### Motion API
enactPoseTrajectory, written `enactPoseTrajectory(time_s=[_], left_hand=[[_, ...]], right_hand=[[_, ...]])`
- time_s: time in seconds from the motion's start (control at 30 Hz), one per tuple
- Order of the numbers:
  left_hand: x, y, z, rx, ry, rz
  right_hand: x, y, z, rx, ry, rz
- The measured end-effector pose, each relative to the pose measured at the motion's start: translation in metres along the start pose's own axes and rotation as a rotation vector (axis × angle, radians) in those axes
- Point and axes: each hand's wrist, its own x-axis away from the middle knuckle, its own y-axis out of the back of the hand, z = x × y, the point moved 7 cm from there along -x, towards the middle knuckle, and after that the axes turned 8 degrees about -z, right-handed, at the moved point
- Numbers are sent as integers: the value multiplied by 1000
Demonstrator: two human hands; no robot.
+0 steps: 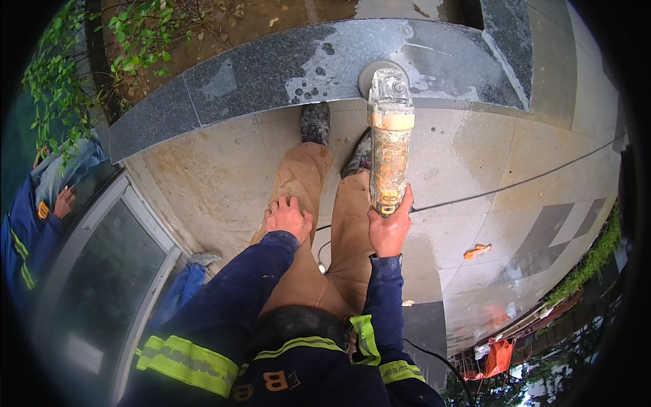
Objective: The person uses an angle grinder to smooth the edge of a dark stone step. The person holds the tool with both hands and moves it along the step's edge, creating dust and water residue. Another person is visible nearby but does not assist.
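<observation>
My right hand [390,227] is wrapped round the rear end of a worn yellow angle grinder [391,152], coated in pale grime. Its round disc [367,76] lies against the top of a dark grey stone slab [264,68], partly hidden by the tool's head. Wet patches and pale smears mark the stone around the disc. My left hand [287,218] rests on my left thigh, its fingers spread and slightly bent over the tan trousers [302,176], with nothing in them.
A black cord [515,184] crosses the tiled floor [468,163] on the right. Beyond the slab is a planter with a leafy shrub [139,34]. A framed glass panel [102,278] stands at left, near a blue-jacketed person [30,224]. An orange item [477,252] lies on the floor.
</observation>
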Motion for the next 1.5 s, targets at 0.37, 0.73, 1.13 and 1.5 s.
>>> enactPoseTrajectory(time_s=[0.37,0.73,1.13,1.5], left_hand=[[-4,2,0,0,-1,-13],[-5,3,1,-2,-6,-31],[-6,2,1,-7,-2,-29],[-6,0,2,15,-1,-34]], right_hand=[[0,1,6,1,-1,15],[-6,4,11,9,32,3],[-11,6,10,31,8,2],[-10,7,10,25,98,-28]])
